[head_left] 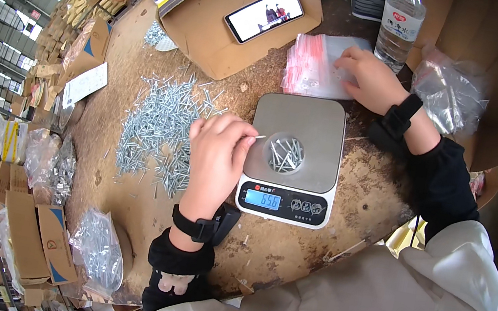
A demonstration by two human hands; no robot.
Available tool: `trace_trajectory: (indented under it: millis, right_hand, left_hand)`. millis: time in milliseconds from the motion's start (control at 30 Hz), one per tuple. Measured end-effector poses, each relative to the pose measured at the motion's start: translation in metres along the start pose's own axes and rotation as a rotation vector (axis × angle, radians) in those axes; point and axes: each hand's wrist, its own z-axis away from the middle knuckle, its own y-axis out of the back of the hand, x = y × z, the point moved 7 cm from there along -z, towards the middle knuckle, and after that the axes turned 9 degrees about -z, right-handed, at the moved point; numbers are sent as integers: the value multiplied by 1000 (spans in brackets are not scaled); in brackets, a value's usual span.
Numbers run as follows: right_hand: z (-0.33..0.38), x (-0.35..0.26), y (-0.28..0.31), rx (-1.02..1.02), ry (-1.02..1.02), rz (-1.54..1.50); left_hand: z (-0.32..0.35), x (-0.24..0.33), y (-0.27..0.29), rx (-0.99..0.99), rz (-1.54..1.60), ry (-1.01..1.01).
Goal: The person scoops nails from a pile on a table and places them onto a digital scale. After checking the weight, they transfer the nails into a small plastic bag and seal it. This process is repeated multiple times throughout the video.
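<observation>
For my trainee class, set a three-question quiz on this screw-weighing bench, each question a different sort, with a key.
1. True or false: the left hand pinches a single silver screw beside the small round clear dish of screws.
2. What does the right hand rest on? A) clear plastic water bottle B) stack of clear zip bags with red strips C) white smartphone
3. Fill in: the dish sits on the grey digital ____.

Key: 1 true; 2 B; 3 scale.
</observation>
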Motion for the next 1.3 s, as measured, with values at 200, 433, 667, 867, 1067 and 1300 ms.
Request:
trace_trajectory:
  millis: [200, 433, 667, 867, 1067, 1300]
  right_hand:
    - [-4, 7, 2, -28, -20, 15]
    - [-4, -44, 40, 304, 242, -87]
    - [63, -190, 41, 256, 903, -262]
    - [93, -204, 29, 152, 1006, -267]
    - [87, -201, 33, 121, 945, -309]
    - [83, -200, 32, 153, 866, -394]
  left_hand:
    - [0, 40, 27, 125, 148, -104]
    - [17, 50, 67, 208, 322, 33]
    - [58, 51, 35, -27, 815, 156]
    - [72, 58, 28, -121, 857, 259]
    - [81, 48, 23, -112, 899, 326]
    - [79, 61, 15, -245, 804, 134]
